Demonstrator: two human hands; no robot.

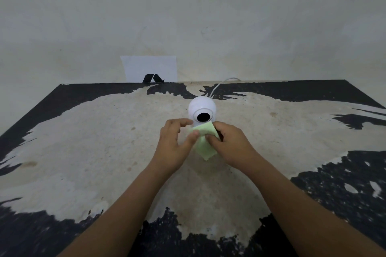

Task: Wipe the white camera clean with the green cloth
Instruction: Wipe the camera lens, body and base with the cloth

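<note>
A white round camera (201, 107) with a black lens stands upright on the worn table (104, 131), lens facing me. A pale green cloth (205, 142) hangs just in front of and below the camera, covering its base. My left hand (174, 146) pinches the cloth's left edge with thumb and fingers, and its fingertips reach toward the camera's lower left side. My right hand (228, 142) grips the cloth's right side, close to the camera's base.
A white cable (221, 83) runs from the camera's back over the table's far edge. A white sheet with a black mark (149, 69) leans on the wall behind. The table's black coating is peeled away across its middle.
</note>
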